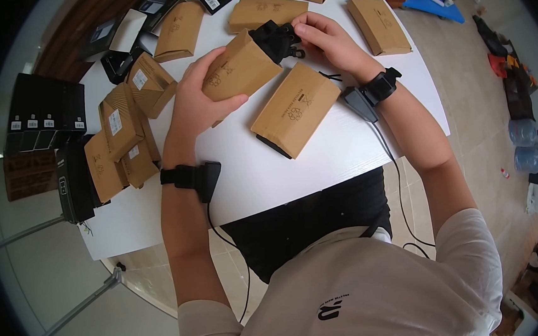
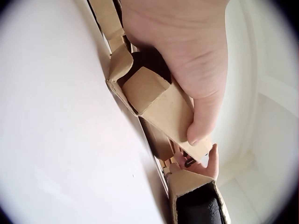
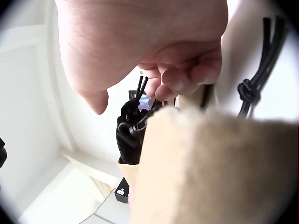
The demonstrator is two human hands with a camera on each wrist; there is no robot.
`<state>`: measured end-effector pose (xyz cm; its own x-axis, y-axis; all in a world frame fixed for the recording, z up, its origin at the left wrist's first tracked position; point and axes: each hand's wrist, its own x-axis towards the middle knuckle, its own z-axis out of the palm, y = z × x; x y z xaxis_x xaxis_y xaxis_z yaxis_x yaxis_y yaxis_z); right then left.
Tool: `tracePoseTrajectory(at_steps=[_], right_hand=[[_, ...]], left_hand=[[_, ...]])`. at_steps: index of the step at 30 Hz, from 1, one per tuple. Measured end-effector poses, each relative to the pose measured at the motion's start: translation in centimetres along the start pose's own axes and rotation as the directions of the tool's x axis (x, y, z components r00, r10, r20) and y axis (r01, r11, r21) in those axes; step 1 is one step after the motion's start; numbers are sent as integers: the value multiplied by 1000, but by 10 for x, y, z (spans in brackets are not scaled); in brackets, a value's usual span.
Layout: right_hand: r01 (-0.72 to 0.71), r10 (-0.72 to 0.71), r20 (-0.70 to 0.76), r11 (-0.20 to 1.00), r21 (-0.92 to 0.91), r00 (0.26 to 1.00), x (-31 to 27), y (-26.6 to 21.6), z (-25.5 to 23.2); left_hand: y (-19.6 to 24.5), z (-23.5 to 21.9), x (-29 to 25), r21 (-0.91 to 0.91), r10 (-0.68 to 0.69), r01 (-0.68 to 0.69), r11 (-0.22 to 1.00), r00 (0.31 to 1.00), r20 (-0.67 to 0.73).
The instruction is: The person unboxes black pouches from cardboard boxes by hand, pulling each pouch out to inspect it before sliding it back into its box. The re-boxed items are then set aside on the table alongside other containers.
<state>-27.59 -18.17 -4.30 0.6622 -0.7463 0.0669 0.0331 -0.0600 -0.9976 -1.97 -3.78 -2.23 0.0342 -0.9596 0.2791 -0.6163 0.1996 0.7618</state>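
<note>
In the head view my left hand (image 1: 197, 94) grips a brown cardboard box (image 1: 242, 69), its thumb along the near side. A bundle of black fabric straps (image 1: 276, 40) with cords and small plastic fittings sticks out of the box's far right end. Fingertips of my right hand (image 1: 333, 41) are right at that bundle; I cannot tell whether they pinch it. The right wrist view shows those fingers curled beside the cords (image 3: 141, 87), the thumb standing apart. A second brown box (image 1: 299, 109) lies just below, with black fabric (image 2: 201, 205) inside its open end.
More brown boxes lie at the left (image 1: 123, 122), the back (image 1: 266, 13) and the right (image 1: 379, 25) of the white table (image 1: 238, 177). Black boxes (image 1: 46, 113) stand at the left edge. A knotted black cord (image 3: 249, 91) pokes from the second box. Cables trail from both wrist cameras.
</note>
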Motion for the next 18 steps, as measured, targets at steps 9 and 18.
tracePoseTrajectory(at_steps=[9, 18], right_hand=[[20, -21, 25, 1000, 16, 999, -2, 0, 10], [-5, 15, 96, 994, -111, 995, -3, -1, 9]], left_hand=[[4, 0, -1, -29, -26, 27, 999, 999, 39], [3, 2, -1, 3, -41, 40, 999, 997, 67]])
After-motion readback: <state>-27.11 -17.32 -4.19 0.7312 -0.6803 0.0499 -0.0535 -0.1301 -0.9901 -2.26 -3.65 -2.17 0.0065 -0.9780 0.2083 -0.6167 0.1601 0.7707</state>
